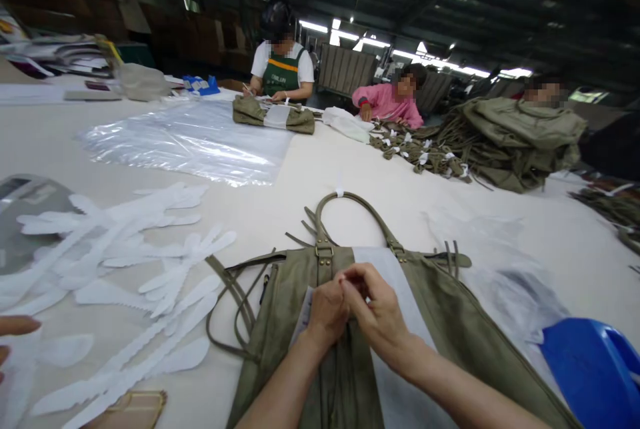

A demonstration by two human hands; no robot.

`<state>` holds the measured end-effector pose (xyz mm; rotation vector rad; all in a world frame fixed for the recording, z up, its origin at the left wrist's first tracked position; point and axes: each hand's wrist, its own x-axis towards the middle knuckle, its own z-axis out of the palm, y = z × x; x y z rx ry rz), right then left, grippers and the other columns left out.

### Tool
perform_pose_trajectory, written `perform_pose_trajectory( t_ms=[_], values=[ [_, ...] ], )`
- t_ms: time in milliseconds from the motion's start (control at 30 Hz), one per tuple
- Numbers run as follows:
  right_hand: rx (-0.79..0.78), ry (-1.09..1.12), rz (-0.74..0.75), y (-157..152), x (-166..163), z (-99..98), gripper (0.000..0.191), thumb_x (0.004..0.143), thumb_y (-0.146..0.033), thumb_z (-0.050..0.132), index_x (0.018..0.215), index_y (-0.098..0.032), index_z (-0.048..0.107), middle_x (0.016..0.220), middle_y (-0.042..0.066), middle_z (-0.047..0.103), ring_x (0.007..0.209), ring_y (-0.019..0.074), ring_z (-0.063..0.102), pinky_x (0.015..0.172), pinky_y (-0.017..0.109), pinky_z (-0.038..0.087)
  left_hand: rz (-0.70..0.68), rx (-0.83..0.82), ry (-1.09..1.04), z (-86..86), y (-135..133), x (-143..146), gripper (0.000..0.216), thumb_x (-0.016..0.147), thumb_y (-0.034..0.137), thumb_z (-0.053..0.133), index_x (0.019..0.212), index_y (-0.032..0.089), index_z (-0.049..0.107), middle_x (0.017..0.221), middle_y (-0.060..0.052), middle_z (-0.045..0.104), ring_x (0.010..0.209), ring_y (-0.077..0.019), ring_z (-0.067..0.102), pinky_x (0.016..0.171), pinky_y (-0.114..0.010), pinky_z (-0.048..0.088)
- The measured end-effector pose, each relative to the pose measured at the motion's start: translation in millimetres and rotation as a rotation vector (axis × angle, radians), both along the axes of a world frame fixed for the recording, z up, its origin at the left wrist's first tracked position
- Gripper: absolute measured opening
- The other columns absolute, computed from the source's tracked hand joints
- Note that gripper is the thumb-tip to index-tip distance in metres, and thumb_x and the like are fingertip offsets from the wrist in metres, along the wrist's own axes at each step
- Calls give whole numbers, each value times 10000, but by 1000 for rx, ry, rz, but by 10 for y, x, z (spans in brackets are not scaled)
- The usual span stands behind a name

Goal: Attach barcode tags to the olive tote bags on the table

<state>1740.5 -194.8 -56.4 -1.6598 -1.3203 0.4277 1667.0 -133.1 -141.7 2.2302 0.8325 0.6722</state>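
The bag (450,322) is lying flat at the near edge of the surface (350,162), about midway along it, with its handle (350,199) pointing toward the far edge. A white paper band (400,295) is running down the bag's middle. Both hands are working close together just below the handle buckles. The left hand (326,314) is curling onto the band's left margin and the right hand (383,315) is pinching shut at its top. The fingertips are hiding exactly what sits between them.

As I judge it, the band is the weak point. It looks like thin paper, so two pinches pulling against each other could be tearing or creasing it, or skewing it off the bag's centre. The loose straps (235,295) are trailing off the bag's left side and could be getting trapped under the band or snagging a wrist. The white strips (150,282) are lying scattered toward the near left corner, where another person's fingers (15,325) are showing. A sideways drag of the bag could be sweeping them out of order.
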Motion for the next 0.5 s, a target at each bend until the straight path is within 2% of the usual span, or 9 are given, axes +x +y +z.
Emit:
perform_pose_trajectory(
  t_ms=[33, 100, 167, 233, 367, 433, 500],
  values=[
    [-68, 102, -111, -66, 115, -98, 181, 794, -348, 492, 904, -209, 528, 793, 42, 583, 675, 170, 545, 621, 309, 447, 10, -18, 3, 2, -42, 36, 326, 919, 277, 219, 1028, 189, 514, 804, -58, 662, 757, -164, 629, 651, -257, 453],
    [-191, 317, -209, -103, 256, -276, 328, 738, -410, 541, 976, -187, 513, 816, 48, 585, 605, 160, 520, 543, 297, 423, 31, -11, 23, 16, -87, 65, 321, 929, 289, 211, 1017, 181, 500, 822, -59, 658, 774, -163, 626, 669, -258, 447],
    [-258, 509, -180, -66, 298, -394, 408, 699, -438, 558, 1007, -172, 526, 782, 38, 577, 572, 151, 497, 495, 278, 391, 45, 43, 89, 28, -106, 72, 314, 928, 269, 205, 982, 162, 496, 802, -73, 649, 760, -170, 622, 671, -266, 444],
    [-268, 626, -134, -13, 292, -447, 390, 682, -445, 558, 952, -163, 571, 698, 17, 549, 558, 142, 473, 484, 261, 368, 61, 95, 181, 34, -121, 82, 293, 917, 230, 215, 938, 143, 494, 781, -92, 641, 738, -179, 618, 664, -274, 444],
    [-213, 722, -156, 29, 304, -413, 311, 646, -433, 584, 779, -153, 599, 606, -13, 503, 539, 114, 433, 489, 239, 345, 52, 115, 291, 132, -177, 107, 278, 903, 203, 239, 919, 124, 505, 806, -117, 638, 751, -203, 615, 674, -302, 446],
    [-158, 751, -176, 16, 366, -321, 280, 629, -417, 606, 723, -155, 578, 649, -5, 538, 590, 111, 472, 526, 227, 369, 3, 48, 280, 286, -213, 96, 254, 891, 215, 293, 940, 123, 525, 805, -107, 638, 753, -211, 612, 687, -321, 445],
    [-99, 829, -153, -6, 464, -173, 281, 624, -411, 625, 726, -159, 554, 728, 8, 585, 666, 115, 528, 592, 221, 410, -103, -111, 201, 502, -222, 61, 220, 855, 244, 406, 981, 127, 543, 783, -81, 638, 739, -204, 606, 693, -321, 448]
  ],
)
